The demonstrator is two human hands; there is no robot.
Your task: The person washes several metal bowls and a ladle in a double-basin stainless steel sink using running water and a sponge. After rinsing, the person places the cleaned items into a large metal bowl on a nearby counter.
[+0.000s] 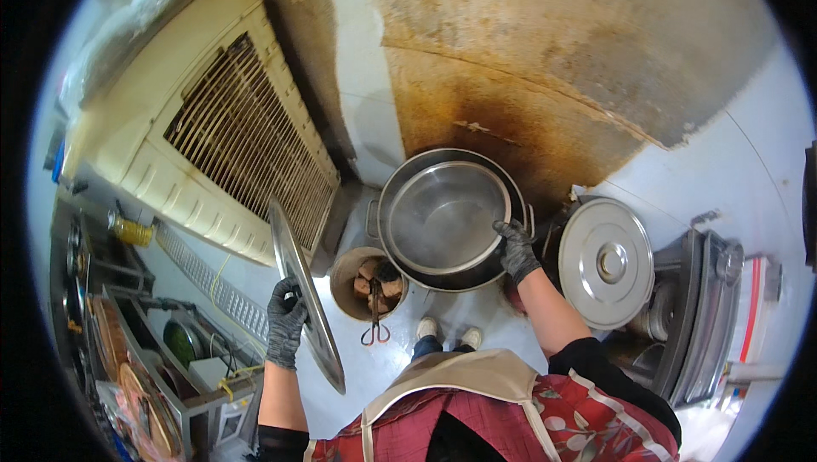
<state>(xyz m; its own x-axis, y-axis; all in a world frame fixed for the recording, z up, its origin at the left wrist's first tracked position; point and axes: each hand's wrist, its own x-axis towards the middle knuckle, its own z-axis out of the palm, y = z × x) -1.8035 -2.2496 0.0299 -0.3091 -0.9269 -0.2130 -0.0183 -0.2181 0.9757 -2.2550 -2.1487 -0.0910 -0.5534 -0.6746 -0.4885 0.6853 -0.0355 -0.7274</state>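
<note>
In a grey glove, my left hand [286,321] grips the knob side of a round steel lid [309,309], which is tilted almost on edge. My right hand [516,250], gloved too, has its fingers over the right rim of a steel inner pot [434,219]. That pot sits inside a wider, dark-walled pot [459,282] with loop handles at its sides. Haze like steam blurs the inner pot's contents. Just left of the pots, a bucket [341,280] holds several brownish blocks, and metal tongs [375,328] stick out of it.
A cream air cooler [210,124] stands at the left, near the lid. To the right is another pot under a steel lid [606,264], beside dark trays [702,315]. Cluttered metal shelving [185,392] fills the lower left. Stained board [504,92] covers the wall behind the pots.
</note>
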